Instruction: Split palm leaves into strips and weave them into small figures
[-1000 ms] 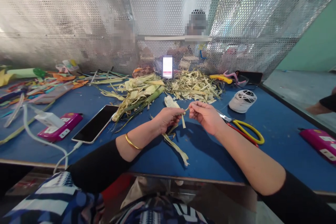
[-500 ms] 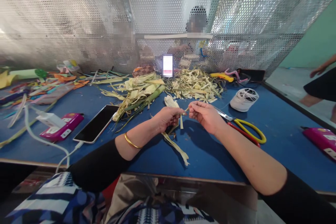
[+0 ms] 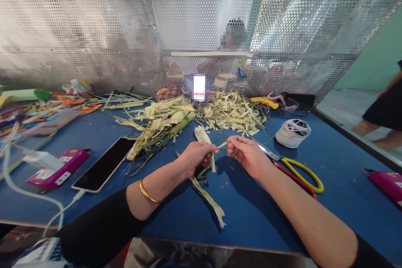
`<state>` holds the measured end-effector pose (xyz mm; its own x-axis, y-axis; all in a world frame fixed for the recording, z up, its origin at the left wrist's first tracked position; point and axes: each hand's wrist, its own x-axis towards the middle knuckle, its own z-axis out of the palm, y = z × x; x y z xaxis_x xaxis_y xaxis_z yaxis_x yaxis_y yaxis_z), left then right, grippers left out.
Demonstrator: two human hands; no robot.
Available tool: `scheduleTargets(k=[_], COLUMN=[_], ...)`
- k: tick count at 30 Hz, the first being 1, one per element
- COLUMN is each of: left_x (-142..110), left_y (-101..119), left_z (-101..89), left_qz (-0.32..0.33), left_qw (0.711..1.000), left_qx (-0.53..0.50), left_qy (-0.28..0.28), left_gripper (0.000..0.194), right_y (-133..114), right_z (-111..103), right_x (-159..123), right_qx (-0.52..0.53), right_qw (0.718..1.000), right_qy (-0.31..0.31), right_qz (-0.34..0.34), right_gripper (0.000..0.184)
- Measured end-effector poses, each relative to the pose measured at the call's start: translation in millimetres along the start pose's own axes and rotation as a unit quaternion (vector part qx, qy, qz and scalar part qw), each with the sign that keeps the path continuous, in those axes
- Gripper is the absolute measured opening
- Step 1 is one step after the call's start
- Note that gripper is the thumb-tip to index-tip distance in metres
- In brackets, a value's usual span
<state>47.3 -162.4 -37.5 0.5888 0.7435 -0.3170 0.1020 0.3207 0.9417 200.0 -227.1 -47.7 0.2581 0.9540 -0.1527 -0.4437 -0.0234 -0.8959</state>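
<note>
My left hand [image 3: 198,155] is closed in a pinch on a strip of dried corn husk [image 3: 213,163], one end of which hangs below the fingers. A thin twisted end of husk [image 3: 222,145] bridges to my right hand [image 3: 246,154], whose thumb and forefinger are pinched at its tip. A fine pale line, apparently thread, crosses the same gap. Behind the left hand lies a wider husk piece [image 3: 203,135]; a longer husk strip [image 3: 210,201] trails over the blue table [image 3: 254,222] below it. Scissors [image 3: 293,171] with red and yellow handles lie beside my right forearm.
A white thread spool [image 3: 292,133] stands right. Husk piles [image 3: 232,113] line the back, before a perforated metal screen [image 3: 194,16]. At left are a phone [image 3: 105,165] on a cable and a magenta power strip [image 3: 59,169]. Another person's legs [image 3: 381,109] show at far right.
The view has tilted up, so the table sits lower in the picture. My hands stay in their pinches, with a slightly wider gap between them. At far right a person has come further into view.
</note>
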Motion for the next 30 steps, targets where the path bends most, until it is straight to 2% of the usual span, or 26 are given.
scheduleTargets(k=[4, 6, 8, 10, 11, 13, 15, 16, 18, 21, 22, 25, 27, 30], left_x=[1, 1, 1, 0, 0, -1, -3, -4, -6, -6, -4, 3, 10, 20], left_y=[0, 0, 1, 1, 2, 3, 4, 5, 7, 13, 15, 23, 28, 29], left_z=[-0.6, -1.2, -1.8, -2.3, -2.6, -2.8, -2.7, -2.6, -2.2, -1.5, -1.2, 0.8, 4.3, 12.1], left_qz=[-0.003, -0.008, -0.011, -0.009, -0.007, 0.000, 0.016, 0.030, 0.057, 0.079, 0.080, 0.068, 0.061, 0.058], left_qw=[1.000, 1.000, 1.000, 1.000, 1.000, 1.000, 0.999, 0.998, 0.994, 0.985, 0.982, 0.978, 0.974, 0.976], left_qx=[0.023, 0.020, 0.015, 0.014, 0.014, 0.019, 0.036, 0.051, 0.093, 0.156, 0.170, 0.196, 0.210, 0.199], left_qy=[0.018, 0.016, 0.018, 0.026, 0.027, 0.023, 0.013, 0.007, -0.005, -0.006, -0.006, -0.036, -0.060, -0.064], left_gripper=[0.023, 0.022, 0.020, 0.018, 0.017, 0.015, 0.017, 0.019, 0.022, 0.023, 0.024, 0.028, 0.028, 0.024], right_y=[0, 1, -1, -6, -9, -16, -21, -21, -20, -17, -18, -23, -28, -31], right_z=[-6, -12, -17, -20, -19, -15, -8, -4, 2, 6, 5, -2, -9, -20], right_x=[7, 11, 13, 10, 7, -1, -8, -10, -11, -9, -8, -7, -6, -3], right_qx=[0.001, -0.028, -0.107, -0.243, -0.320, -0.456, -0.537, -0.562, -0.595, -0.611, -0.612, -0.616, -0.626, -0.656], right_qw=[0.995, 0.985, 0.961, 0.904, 0.862, 0.774, 0.721, 0.711, 0.709, 0.722, 0.727, 0.728, 0.711, 0.673], right_qy=[0.098, 0.164, 0.225, 0.251, 0.240, 0.166, 0.054, 0.001, -0.086, -0.154, -0.155, -0.138, -0.133, -0.124], right_qz=[-0.010, -0.042, -0.123, -0.248, -0.311, -0.407, -0.434, -0.423, -0.368, -0.284, -0.270, -0.270, -0.292, -0.317], right_gripper=[0.026, 0.022, 0.021, 0.024, 0.025, 0.024, 0.023, 0.025, 0.027, 0.014, 0.010, 0.020, 0.023, 0.022])
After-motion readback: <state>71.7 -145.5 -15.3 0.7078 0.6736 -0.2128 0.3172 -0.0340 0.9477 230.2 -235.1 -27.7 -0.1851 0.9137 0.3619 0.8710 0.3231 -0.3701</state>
